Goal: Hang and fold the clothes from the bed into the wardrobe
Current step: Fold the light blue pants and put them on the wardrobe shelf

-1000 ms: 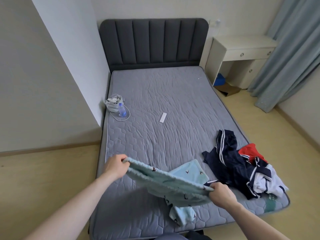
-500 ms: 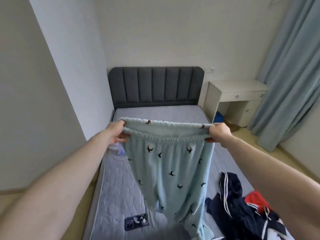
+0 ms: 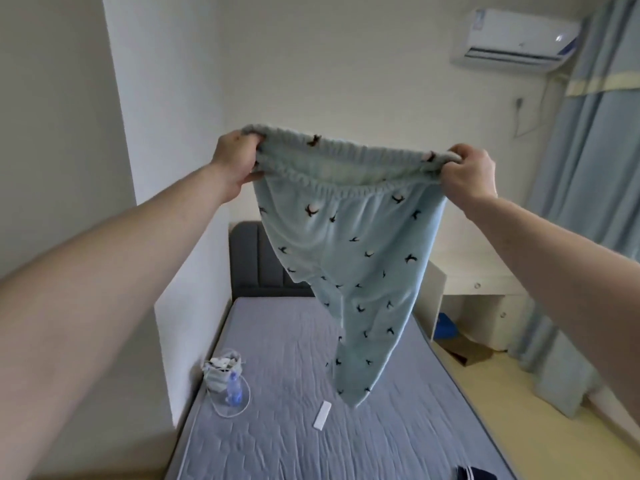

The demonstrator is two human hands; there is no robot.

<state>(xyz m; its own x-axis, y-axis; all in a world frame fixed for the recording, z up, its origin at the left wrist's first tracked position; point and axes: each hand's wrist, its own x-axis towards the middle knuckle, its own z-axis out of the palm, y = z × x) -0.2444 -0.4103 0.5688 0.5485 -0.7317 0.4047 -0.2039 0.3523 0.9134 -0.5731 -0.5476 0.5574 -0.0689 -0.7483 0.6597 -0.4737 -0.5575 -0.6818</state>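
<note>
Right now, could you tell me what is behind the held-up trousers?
Behind the trousers: wall, and part of the headboard, whose remainder they cover, and the desk.

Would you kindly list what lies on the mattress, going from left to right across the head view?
Small bag with a plastic bottle leaning against it → white remote → dark garment at the bottom edge. The pyjama trousers hang above, held up by both hands.
</note>
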